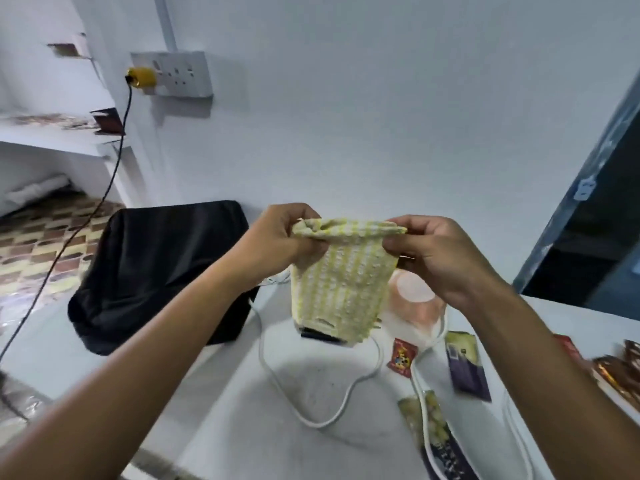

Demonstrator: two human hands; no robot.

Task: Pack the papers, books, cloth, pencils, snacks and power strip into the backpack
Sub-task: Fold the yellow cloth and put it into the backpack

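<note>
- I can't read any text here: the print on the purple packet (465, 367) at lower right is blurred.
- The small red packet (403, 357) on my table (242, 427) shows a cartoon figure, no legible words.

My left hand (280, 237) and right hand (436, 251) pinch the top corners of the yellow-and-white cloth (341, 285), which hangs folded above the white desk (242, 410). Black backpack (156, 271) sits at the desk's far left edge. White cord (346, 393) loops across the middle. Snack packets (465, 368) lie toward the right edge.
</note>
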